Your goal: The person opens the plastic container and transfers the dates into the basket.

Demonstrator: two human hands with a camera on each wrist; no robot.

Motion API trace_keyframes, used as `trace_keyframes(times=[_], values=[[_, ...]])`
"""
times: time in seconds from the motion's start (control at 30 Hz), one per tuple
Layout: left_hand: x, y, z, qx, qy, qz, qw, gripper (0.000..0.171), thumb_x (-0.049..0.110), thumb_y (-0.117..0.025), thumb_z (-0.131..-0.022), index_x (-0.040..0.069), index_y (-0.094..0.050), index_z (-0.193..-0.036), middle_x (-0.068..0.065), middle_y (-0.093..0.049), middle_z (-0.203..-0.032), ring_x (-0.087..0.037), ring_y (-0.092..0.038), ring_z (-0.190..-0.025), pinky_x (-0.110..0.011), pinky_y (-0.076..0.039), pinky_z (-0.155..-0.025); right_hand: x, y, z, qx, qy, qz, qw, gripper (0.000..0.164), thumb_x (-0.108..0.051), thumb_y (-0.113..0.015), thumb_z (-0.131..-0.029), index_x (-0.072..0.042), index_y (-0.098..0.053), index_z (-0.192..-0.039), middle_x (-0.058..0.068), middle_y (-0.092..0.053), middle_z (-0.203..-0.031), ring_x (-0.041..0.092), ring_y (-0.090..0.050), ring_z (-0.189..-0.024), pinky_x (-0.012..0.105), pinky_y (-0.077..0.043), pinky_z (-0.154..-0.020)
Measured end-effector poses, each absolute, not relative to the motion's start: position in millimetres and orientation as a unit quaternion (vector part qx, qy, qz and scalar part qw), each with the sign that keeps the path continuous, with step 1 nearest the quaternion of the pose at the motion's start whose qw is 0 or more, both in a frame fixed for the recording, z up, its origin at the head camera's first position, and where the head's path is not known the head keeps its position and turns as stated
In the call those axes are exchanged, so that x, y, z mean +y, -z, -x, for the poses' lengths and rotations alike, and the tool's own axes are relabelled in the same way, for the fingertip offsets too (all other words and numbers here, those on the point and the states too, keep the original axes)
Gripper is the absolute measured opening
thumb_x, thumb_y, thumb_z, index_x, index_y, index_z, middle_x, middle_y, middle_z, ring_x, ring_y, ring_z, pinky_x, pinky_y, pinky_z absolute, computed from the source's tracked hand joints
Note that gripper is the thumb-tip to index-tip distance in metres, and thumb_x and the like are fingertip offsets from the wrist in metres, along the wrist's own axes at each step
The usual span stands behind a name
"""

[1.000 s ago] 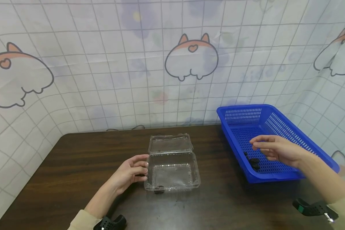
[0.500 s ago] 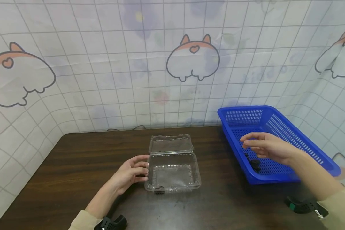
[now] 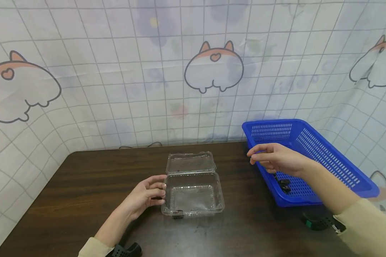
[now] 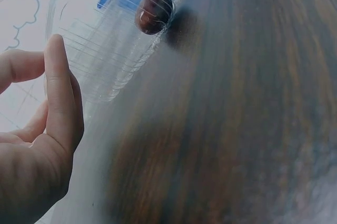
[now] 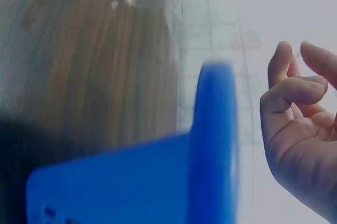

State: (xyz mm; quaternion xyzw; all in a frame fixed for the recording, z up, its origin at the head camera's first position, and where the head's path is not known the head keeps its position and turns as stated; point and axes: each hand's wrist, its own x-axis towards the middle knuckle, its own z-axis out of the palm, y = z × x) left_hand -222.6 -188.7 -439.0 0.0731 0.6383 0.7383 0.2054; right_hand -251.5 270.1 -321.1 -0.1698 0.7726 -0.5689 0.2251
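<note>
In the head view, my left hand (image 3: 146, 195) rests its fingertips against the left side of a clear plastic clamshell box (image 3: 194, 194), whose lid (image 3: 190, 162) lies folded back. A dark brown, glossy oval piece (image 4: 154, 12) shows through the box wall in the left wrist view, at the box's front edge. My right hand (image 3: 278, 159) is raised over the left rim of a blue plastic basket (image 3: 334, 142). Its fingers are bent, with thumb and index tips close together; anything between them is hidden. Several small dark pieces (image 3: 284, 182) lie in the basket's near left corner.
The basket stands on the right of the dark wood table (image 3: 99, 178), its left wall (image 5: 116, 176) rising beside my right hand. A gridded cloth (image 3: 128, 82) with cartoon prints hangs behind the table. Dark bands are on both wrists.
My right hand has moved left from above the inside of the basket to its left rim. The left hand and the box stay where they were.
</note>
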Motion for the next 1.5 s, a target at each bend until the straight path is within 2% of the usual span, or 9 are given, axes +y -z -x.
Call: trace_keyframes(times=[0.23,0.53,1.2,1.5], values=[[-188,441,223,0.636,-0.74,-0.075,0.206,0.064,-0.002,-0.065,-0.096,-0.003,-0.036,-0.153,-0.005,-0.059,-0.107,-0.013,-0.063,-0.084,-0.031,-0.061,-0.078,246,321,256,0.766,0.567,0.189,0.237,0.029,-0.022,-0.059,-0.106,-0.001,-0.061,-0.125,0.023,-0.058,-0.113,0.015,-0.034,-0.057,0.027,-0.034,-0.055],[-189,439,225,0.639,-0.737,-0.077,0.205,0.064,-0.002,-0.065,-0.096,-0.002,-0.036,-0.153,-0.006,-0.059,-0.107,-0.014,-0.063,-0.084,-0.032,-0.061,-0.078,220,327,259,0.762,0.559,0.196,0.263,0.03,-0.023,-0.06,-0.106,-0.002,-0.061,-0.127,0.02,-0.062,-0.113,0.014,-0.036,-0.058,0.028,-0.037,-0.058],[-189,440,223,0.637,-0.738,-0.074,0.208,0.063,-0.002,-0.065,-0.096,-0.003,-0.036,-0.152,-0.005,-0.06,-0.107,-0.014,-0.062,-0.083,-0.032,-0.061,-0.077,162,354,256,0.754,0.53,0.233,0.31,0.029,-0.021,-0.066,-0.102,-0.003,-0.068,-0.124,0.018,-0.07,-0.11,0.014,-0.044,-0.059,0.026,-0.043,-0.054],[-188,441,225,0.636,-0.74,-0.072,0.207,0.063,-0.003,-0.065,-0.096,-0.003,-0.037,-0.152,-0.006,-0.06,-0.107,-0.014,-0.062,-0.083,-0.031,-0.061,-0.077,138,362,258,0.738,0.512,0.249,0.362,0.031,-0.022,-0.064,-0.103,-0.003,-0.066,-0.128,0.017,-0.07,-0.113,0.014,-0.046,-0.06,0.026,-0.048,-0.053]])
